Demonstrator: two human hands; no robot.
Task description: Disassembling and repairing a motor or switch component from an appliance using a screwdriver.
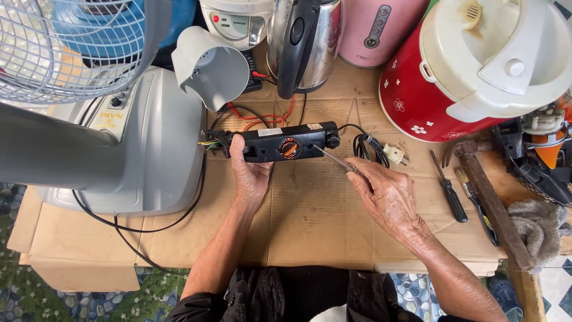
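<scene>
Where the sheet of cardboard (310, 220) covers the work surface, a long black switch housing (277, 143) lies with its long axis running left to right across the view, its open side turned up toward the camera so that a round copper-coloured coil shows near its middle. Its left end, where coloured wires come out, points toward the grey fan base (149, 149); its right end points toward a coiled black cord (363, 146) and a pale plug (394, 154).

The left hand (249, 173) is closed around the left part of the housing — thumb laid over the top face, fingers wrapped underneath — and holds it just above the cardboard. The right hand (387, 194) is closed on a thin metal screwdriver (333, 159), whose handle is hidden in the palm; the shaft slants up and to the left, its tip meeting the housing just right of the coil.

Behind the housing stand a steel kettle (304, 42), a grey fan-motor cover (211, 68) and a pink appliance (375, 30), with red wires trailing between them. A red flowered rice cooker (471, 71) with a cream lid sits at the right. A black-handled screwdriver (450, 191), a small brush (476, 203) and a rusty hammer (488, 197) lie on the cardboard right of the right hand — well apart from it.
</scene>
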